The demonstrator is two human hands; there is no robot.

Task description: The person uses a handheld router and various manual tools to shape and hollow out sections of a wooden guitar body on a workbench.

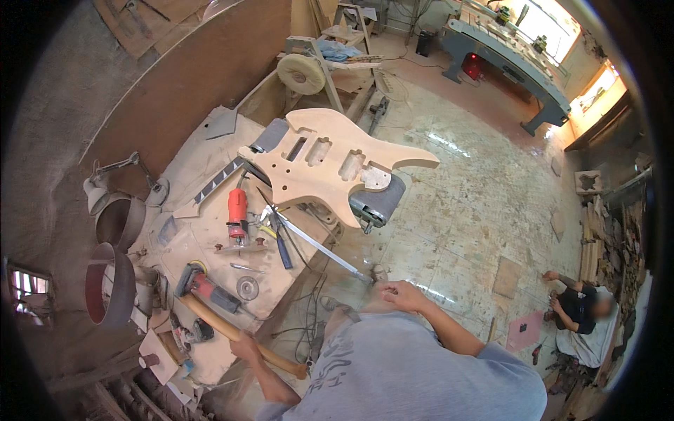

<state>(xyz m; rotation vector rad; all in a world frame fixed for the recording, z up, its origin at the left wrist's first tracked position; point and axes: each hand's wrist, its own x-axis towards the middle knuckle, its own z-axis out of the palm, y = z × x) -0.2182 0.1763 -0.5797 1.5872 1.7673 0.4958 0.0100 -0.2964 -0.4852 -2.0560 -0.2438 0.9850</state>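
The pale wooden guitar body (333,165) lies in the upper middle of the frame, its cavities facing up, over a grey-belted machine (379,200) whose rounded ends show beneath it at either side. In the lower left, the left hand (246,347) is wrapped around a long, curved brown bar (217,321) that runs slantwise along the near side of the desk (270,296). Right of the frame's middle, the right hand (401,296) is held close to the grey shirt (421,365), its fingers loosely bent; at this angle I cannot tell whether anything is between them. On the desk, left of the guitar body, lie a neck with a dark fingerboard (219,179) and a red power tool (237,207); below these are a dark-handled file (282,247) and a small round disc (247,288). A red and black sander (210,289) sits beside the upper end of the bar. A wall lamp (96,196) stands near the left edge. A co-worker (574,309) sits at the lower right of the frame, and a grey-framed machine table (509,59) stands at the upper right.
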